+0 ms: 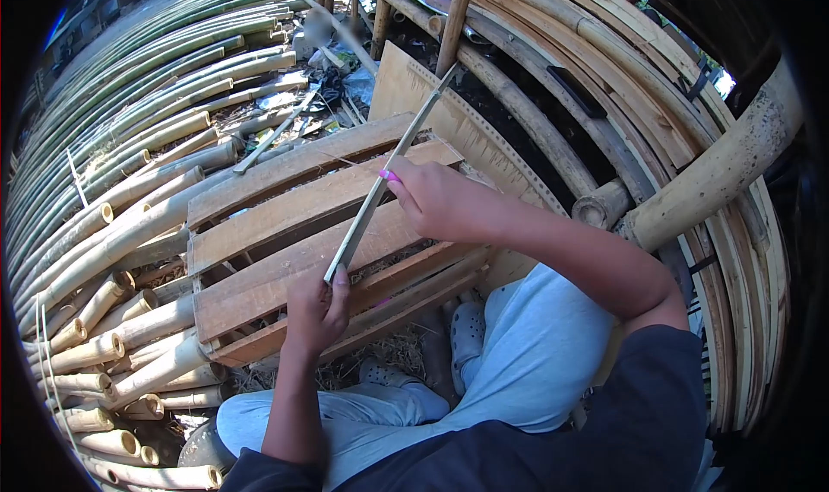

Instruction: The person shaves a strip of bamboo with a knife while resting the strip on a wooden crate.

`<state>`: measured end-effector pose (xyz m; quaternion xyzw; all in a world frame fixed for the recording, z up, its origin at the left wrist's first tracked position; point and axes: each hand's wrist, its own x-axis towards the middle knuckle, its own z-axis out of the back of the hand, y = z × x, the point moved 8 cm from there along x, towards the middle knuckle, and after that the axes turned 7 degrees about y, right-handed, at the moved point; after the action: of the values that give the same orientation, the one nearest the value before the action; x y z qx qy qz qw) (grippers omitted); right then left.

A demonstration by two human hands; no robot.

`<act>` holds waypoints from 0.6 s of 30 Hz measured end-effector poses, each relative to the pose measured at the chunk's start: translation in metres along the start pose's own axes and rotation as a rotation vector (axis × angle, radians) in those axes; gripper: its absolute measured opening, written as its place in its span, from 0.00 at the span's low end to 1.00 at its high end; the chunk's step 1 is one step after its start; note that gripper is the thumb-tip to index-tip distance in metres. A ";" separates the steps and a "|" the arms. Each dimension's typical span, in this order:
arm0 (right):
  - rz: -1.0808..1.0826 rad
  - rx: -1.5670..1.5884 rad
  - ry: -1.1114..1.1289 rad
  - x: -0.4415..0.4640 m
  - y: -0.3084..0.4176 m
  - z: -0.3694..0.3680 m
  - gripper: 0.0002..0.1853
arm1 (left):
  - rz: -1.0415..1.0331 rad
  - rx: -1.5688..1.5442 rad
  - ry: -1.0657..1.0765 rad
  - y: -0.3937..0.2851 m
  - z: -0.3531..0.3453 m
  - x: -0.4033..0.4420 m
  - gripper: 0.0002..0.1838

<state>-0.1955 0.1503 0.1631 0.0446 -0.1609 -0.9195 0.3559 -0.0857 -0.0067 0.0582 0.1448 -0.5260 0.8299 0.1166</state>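
A long, thin bamboo strip (370, 207) slants up and away over a slatted wooden crate (250, 248). My left hand (317, 312) is closed round the strip's near end, thumb along it, just above the crate's front edge. Farther up, my right hand (429, 200) is closed at about the middle of the strip. A small pink thing (390, 176) shows at the right fingertips; I cannot tell what it is. The strip's far end rises past the back of the crate, in front of a plywood sheet (466, 133).
Many bamboo poles (164, 211) lie stacked on the left. Wooden planks (604, 69) and a thick bamboo pole (717, 168) curve round the right, with a dark phone-like object (576, 92) on the planks. Another strip (276, 133) lies behind the crate, near litter.
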 end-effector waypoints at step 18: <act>0.316 -0.289 0.063 -0.012 0.004 -0.064 0.12 | -0.234 0.144 0.098 -0.003 -0.024 -0.001 0.18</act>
<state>-0.1717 0.1384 0.1033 -0.0037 -0.0214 -0.8640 0.5031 -0.0863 0.0162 0.0510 0.1723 -0.4385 0.8523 0.2273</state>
